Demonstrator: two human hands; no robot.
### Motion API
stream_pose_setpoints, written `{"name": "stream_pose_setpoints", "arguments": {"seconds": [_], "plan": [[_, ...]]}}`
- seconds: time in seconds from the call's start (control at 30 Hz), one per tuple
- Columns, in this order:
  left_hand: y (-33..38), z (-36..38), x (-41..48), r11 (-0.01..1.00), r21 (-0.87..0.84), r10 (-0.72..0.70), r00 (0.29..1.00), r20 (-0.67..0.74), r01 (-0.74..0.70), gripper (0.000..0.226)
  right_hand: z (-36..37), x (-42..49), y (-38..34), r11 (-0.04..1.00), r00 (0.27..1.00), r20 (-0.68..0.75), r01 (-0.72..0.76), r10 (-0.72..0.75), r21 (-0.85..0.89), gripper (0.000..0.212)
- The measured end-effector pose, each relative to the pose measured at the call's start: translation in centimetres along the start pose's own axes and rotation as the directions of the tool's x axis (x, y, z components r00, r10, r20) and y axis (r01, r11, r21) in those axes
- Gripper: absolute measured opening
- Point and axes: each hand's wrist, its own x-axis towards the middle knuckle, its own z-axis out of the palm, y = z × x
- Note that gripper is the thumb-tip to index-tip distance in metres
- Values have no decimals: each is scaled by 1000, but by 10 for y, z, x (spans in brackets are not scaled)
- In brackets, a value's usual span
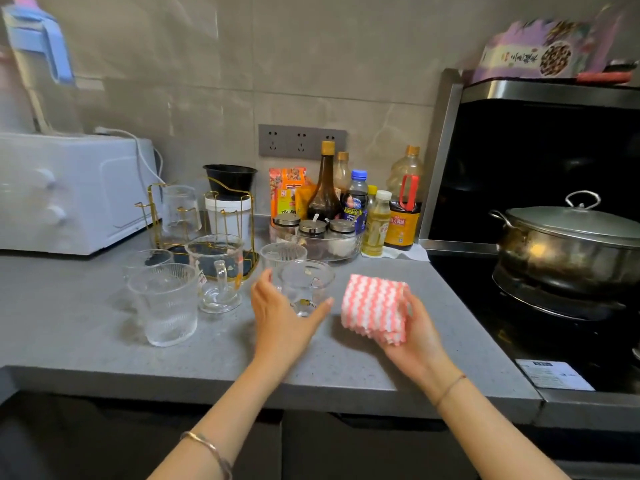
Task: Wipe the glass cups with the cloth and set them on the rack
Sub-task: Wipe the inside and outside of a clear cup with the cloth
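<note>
A clear glass cup (306,287) stands on the grey counter (104,341) in front of me. My left hand (280,317) wraps it, fingers on its left side and thumb at its lower right. My right hand (412,337) holds a folded pink-and-white cloth (374,308) just right of the cup, above the counter. A gold wire rack (221,216) with a dark base stands behind, with one glass cup (180,211) hanging on it. Left of my hand stand a ribbed cup (166,304), another cup behind it (147,261), a handled glass mug (216,271) and a further ribbed cup (282,252).
A white microwave (69,192) sits at the back left. Sauce bottles (403,209) and a glass bowl of seasoning jars (315,237) line the wall behind the cups. A lidded steel pot (568,244) sits on the stove at the right.
</note>
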Motion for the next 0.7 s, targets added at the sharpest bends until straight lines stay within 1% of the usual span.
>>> {"name": "stream_pose_setpoints", "arguments": {"seconds": [0.03,0.1,0.17,0.23,0.33,0.43,0.5,0.53,0.6,0.63,0.7], "plan": [[-7,3,2,998,-11,-61,997,35,62,106,2,0,3,1000,1000,3,-10,10,-24,38],[-20,10,5,991,-23,-129,988,80,131,108,8,1,7,991,998,-62,1,-9,-135,33],[-28,15,9,987,-22,-155,983,99,158,100,10,4,10,984,992,-127,-1,-21,-176,40],[-30,17,12,988,-29,-151,984,97,155,89,12,5,8,985,988,-152,-2,-25,-175,45],[-29,16,17,987,-56,-147,985,90,153,76,13,2,5,978,989,-140,12,-42,-210,44],[-26,12,21,983,-81,-154,983,103,163,76,14,-3,3,964,989,-127,45,-81,-263,42],[-25,8,20,986,-77,-142,984,110,151,80,17,-6,1,955,983,-130,87,-128,-283,44],[-25,6,19,984,-101,-134,984,117,146,79,19,-8,-2,952,980,-128,113,-155,-286,43],[-21,-1,17,961,-222,-133,979,155,166,76,24,-14,-8,935,968,-111,182,-225,-305,42],[-16,-5,16,926,-327,-136,974,180,190,77,26,-17,-11,920,962,-89,218,-260,-325,43],[2,-15,18,786,-560,-128,955,268,263,71,35,-24,-16,873,944,-14,299,-330,-386,41]]}}
